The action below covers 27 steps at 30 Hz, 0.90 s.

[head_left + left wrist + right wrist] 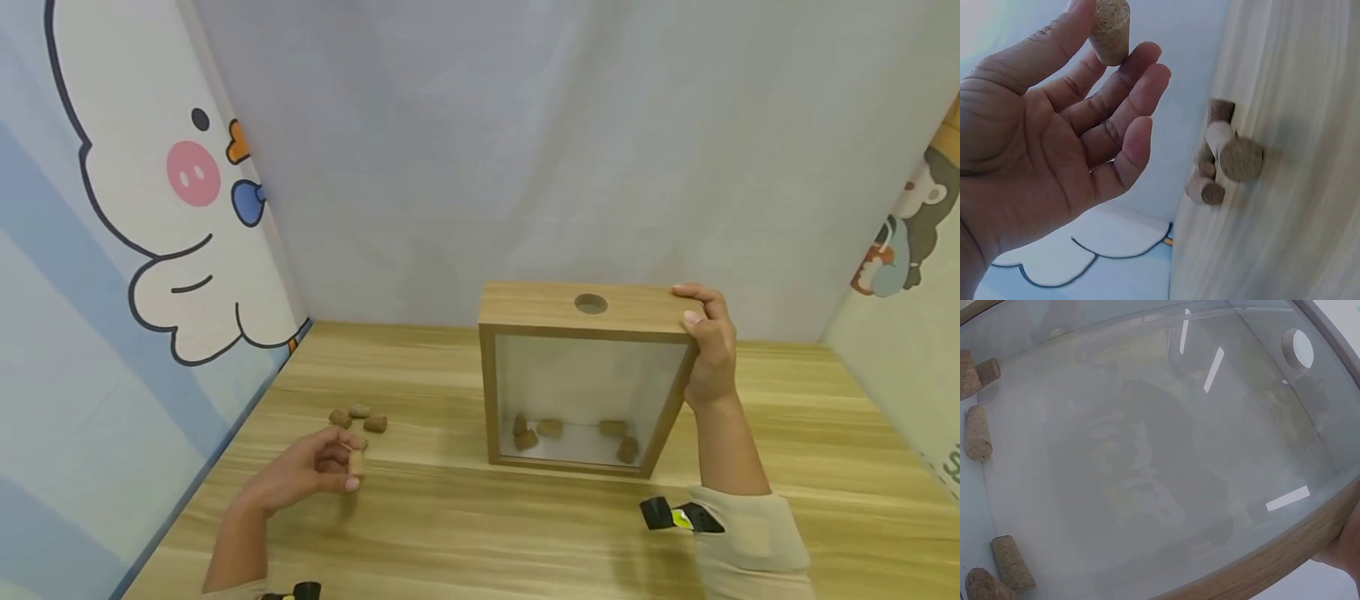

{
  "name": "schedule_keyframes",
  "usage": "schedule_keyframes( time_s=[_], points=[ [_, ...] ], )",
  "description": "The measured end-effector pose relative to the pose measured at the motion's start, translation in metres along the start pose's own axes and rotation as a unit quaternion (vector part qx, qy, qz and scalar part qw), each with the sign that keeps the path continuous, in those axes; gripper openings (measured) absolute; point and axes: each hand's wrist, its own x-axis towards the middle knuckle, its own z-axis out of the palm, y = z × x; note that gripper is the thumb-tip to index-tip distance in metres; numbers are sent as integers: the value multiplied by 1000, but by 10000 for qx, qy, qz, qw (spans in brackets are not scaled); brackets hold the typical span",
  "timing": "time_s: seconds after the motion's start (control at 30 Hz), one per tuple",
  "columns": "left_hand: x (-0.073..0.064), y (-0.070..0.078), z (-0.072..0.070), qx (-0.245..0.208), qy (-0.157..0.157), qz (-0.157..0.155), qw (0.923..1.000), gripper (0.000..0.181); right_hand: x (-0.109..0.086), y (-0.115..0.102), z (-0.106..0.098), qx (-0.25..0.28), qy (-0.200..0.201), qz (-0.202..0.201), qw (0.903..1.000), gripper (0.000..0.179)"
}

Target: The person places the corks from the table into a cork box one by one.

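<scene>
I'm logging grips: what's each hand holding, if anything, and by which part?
Left hand pinches a cork, apparently by its ends; right hand grips the wooden box by its upper right corner.

Clad in beige, banded in black
Wears a loose, creased right sleeve [783, 554] in plain beige, a squarish, slightly paler area [750, 535] on it; carries by its cuff a black band [707, 518] with a bright yellow-green patch [682, 519] and, at the inner end, a blocky black piece [657, 513]; shows only a strip of beige left sleeve [238, 590] at the head view's lower edge; bears beside it a dark block [307, 591] and a touch of yellow, perhaps a matching band, though too cropped to tell.
</scene>
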Motion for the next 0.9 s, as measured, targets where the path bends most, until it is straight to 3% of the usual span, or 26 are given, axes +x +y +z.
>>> schedule_keyframes(
  time_s=[0.17,0.33,0.63,0.9],
  points=[
    [8,15,11,205,200,331,9990,41,0,0,1,27,38,-37,10000,31],
    [14,33,23,131,612,393,9973,44,-1,-2,2,17,45,-81,10000,30],
    [26,61,50,-525,1090,396,9919,44,-4,-2,2,-32,39,-13,10000,30],
    [45,83,68,-1079,1405,890,9801,41,-1,-3,1,-44,42,0,10000,30]
  ],
)
